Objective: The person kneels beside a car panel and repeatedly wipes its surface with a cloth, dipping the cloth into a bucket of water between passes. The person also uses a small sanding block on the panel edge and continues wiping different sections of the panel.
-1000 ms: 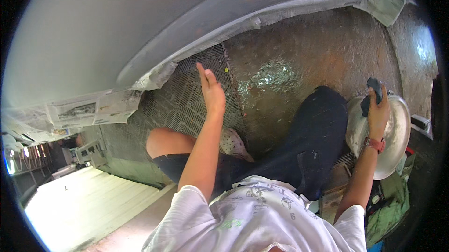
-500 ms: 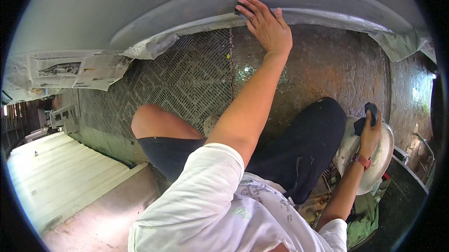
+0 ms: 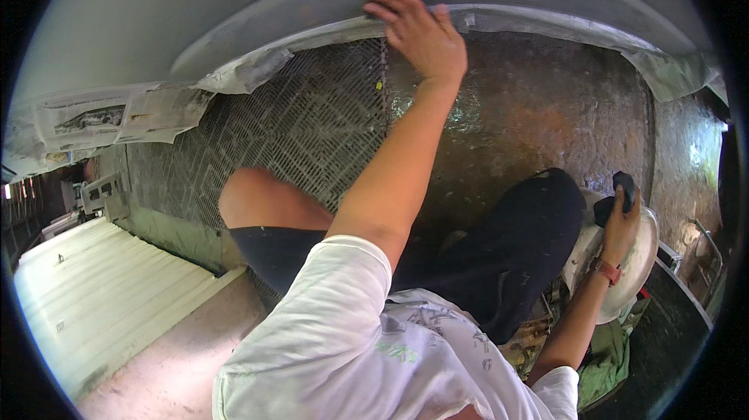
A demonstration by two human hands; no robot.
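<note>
At the top of the head view, my left hand (image 3: 421,36) lies with bent fingers against a smooth grey vehicle panel (image 3: 312,3). Under its fingertips is a small dark flat pad (image 3: 376,8), mostly hidden and blurred by motion. My right hand (image 3: 620,226), with a red-strapped watch on the wrist, grips a crumpled dark cloth (image 3: 605,209) at the right. It is held over the rim of a round whitish basin (image 3: 644,252). What the basin holds cannot be made out.
Newspaper (image 3: 86,120) and pale masking sheet (image 3: 250,73) hang along the panel's lower edge. Below lie a ridged floor mat (image 3: 273,124) and wet brown floor (image 3: 538,100). A white corrugated panel (image 3: 101,287) is at the left; a green cloth (image 3: 605,361) lies below the basin.
My left hand has slid a little to the left along the grey panel with the dark pad. My right hand stays nearly in place with the cloth.
</note>
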